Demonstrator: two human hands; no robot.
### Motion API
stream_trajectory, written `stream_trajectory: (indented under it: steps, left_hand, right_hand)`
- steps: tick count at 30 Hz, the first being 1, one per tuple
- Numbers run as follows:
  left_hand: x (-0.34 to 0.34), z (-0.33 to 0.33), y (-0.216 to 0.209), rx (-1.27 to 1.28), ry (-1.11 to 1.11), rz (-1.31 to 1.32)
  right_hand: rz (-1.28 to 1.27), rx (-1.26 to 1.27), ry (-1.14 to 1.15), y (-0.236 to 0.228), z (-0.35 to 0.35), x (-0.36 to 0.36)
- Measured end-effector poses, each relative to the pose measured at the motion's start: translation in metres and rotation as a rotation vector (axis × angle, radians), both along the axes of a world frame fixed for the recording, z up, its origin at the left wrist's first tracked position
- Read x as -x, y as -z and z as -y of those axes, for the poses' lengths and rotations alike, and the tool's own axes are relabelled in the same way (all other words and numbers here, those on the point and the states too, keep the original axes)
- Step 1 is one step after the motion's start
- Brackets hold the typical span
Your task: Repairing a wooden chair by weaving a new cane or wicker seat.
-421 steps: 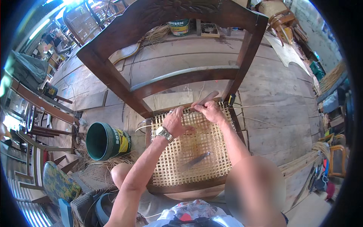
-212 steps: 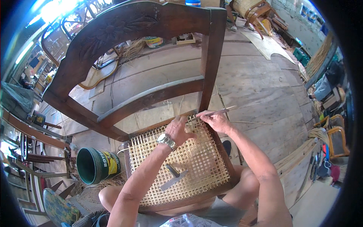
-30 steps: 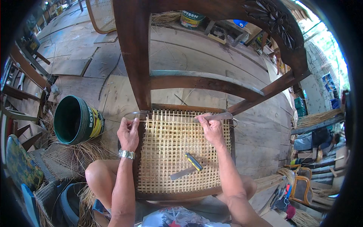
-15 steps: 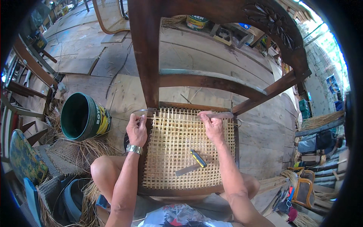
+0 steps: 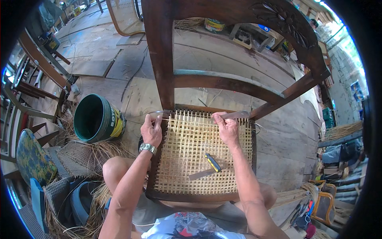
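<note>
A dark wooden chair (image 5: 161, 59) stands before me, its seat woven with an open grid of pale cane (image 5: 191, 145). At the seat's far left corner, my left hand (image 5: 151, 130) pinches a thin cane strand (image 5: 166, 119) that runs into the weave. A thin curved strip (image 5: 155, 112) arches above those fingers. Over the far right part of the weave, my right hand (image 5: 227, 129) grips a flat metal strip (image 5: 237, 115) that points right. Lying on the near half of the seat are a yellow-and-black handled tool (image 5: 213, 163) and a flat metal blade (image 5: 201, 174).
Left of the chair stands a dark green bucket (image 5: 87, 119), with loose cane strands (image 5: 104, 153) beside it. A camouflage-patterned cushion (image 5: 35, 157) and woven grey pieces lie at the lower left. Behind the chair spreads a plank floor (image 5: 215, 49). A small curved-frame chair (image 5: 324, 205) lies at the lower right.
The whole view has shifted, so the chair and bucket sit further right. My right hand has edged left over the weave, its metal strip tilting up slightly. My left hand keeps its pinch.
</note>
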State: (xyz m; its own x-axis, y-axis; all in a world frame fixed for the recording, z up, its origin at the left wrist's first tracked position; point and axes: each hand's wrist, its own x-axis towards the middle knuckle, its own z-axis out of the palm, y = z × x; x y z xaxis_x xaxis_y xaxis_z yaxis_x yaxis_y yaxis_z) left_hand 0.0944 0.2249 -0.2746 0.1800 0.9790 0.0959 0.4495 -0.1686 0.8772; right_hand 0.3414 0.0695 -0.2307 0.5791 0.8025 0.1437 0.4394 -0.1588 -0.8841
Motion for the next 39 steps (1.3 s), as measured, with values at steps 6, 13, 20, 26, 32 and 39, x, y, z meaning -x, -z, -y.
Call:
stream_trajectory:
  steps: [6,13,20,26,32,39]
  left_hand:
    - [0.002,-0.004,0.000,0.107,-0.017,0.082]
    - [0.000,0.000,0.005,0.060,-0.022,0.080]
    - [0.001,-0.006,0.009,-0.006,-0.017,0.101]
    - [-0.001,-0.002,0.009,-0.015,-0.017,0.084]
    - [0.005,-0.005,0.010,-0.037,-0.033,0.118]
    - [0.000,-0.004,0.009,0.016,0.006,0.091]
  right_hand:
    - [0.057,-0.039,-0.036,0.010,-0.002,0.013]
    - [0.008,0.034,-0.026,0.005,-0.011,0.008]
    - [-0.030,0.001,-0.069,0.014,-0.027,0.031]
    - [-0.146,0.181,-0.182,0.001,-0.029,0.012]
    - [-0.191,-0.002,0.067,-0.006,0.004,-0.042]
    - [-0.264,-0.062,0.084,0.008,0.038,-0.044]
